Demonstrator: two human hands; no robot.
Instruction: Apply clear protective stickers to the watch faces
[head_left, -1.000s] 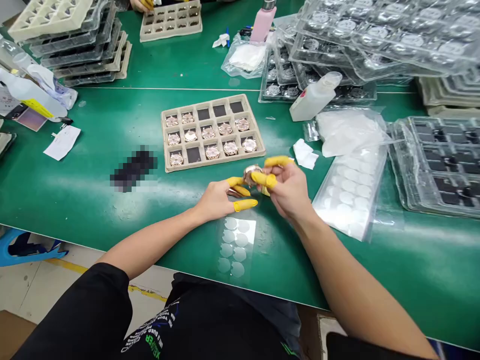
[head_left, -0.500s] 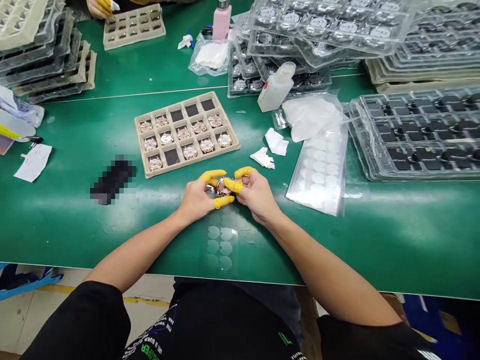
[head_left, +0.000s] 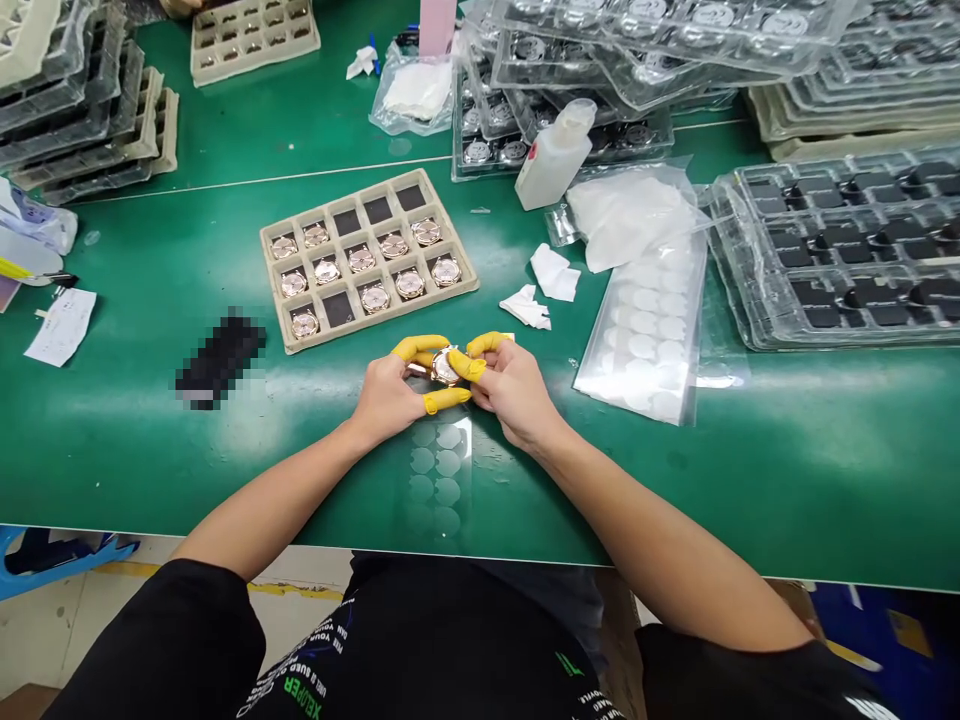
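My left hand (head_left: 391, 388) and my right hand (head_left: 511, 388) meet over the green table, both wearing yellow finger cots. Between their fingertips they pinch a rose-gold watch case (head_left: 445, 366). Just beyond the hands lies a beige compartment tray (head_left: 457, 293) holding several rose-gold watch cases, with some pockets showing only dark pads. Under my wrists rests a clear sheet of round stickers (head_left: 441, 478).
A bag of round white pads (head_left: 646, 330) and crumpled wipes (head_left: 541, 288) lie to the right. A white squeeze bottle (head_left: 553, 155) stands behind them. Clear blister trays (head_left: 840, 250) fill the right side, stacked trays (head_left: 82, 130) the far left. A blurred dark object (head_left: 219, 357) sits left.
The hands drew closer together and lower over the sticker sheet, still holding the watch case. The view shifted, so the table's things slid left and up in the frame.
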